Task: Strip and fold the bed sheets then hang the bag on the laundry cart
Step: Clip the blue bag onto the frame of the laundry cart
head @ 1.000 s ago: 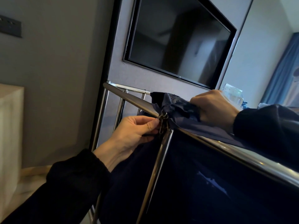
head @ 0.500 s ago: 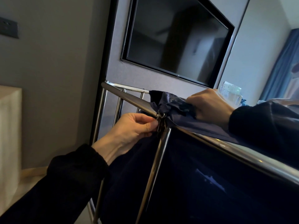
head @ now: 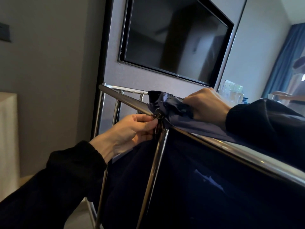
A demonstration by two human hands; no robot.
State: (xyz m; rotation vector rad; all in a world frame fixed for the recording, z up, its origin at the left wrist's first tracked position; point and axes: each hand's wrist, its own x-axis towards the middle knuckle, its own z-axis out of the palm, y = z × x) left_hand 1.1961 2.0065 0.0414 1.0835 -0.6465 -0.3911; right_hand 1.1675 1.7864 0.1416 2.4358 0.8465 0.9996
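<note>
Head view, at the corner of the laundry cart (head: pixel 125 88). The left hand (head: pixel 132 129) pinches a small metal clip (head: pixel 158 125) between thumb and fingertips, at the joint where the top rail (head: pixel 231 151) meets an upright post (head: pixel 154 169). The right hand (head: pixel 206 104), fingers curled, grips the bunched corner (head: pixel 170 104) of the navy bag (head: pixel 206 187) just above that joint, with the fabric gathered against the rail. The body of the bag hangs inside the chrome frame below the rail, and a strip of its edge lies over the rail under the right forearm. Both arms wear dark sleeves. Behind the cart, a dark television (head: pixel 173 40) is mounted on a grey wall panel. A clear plastic container (head: pixel 233 92) stands behind the right hand, and a blue curtain (head: pixel 285 60) hangs at far right.
</note>
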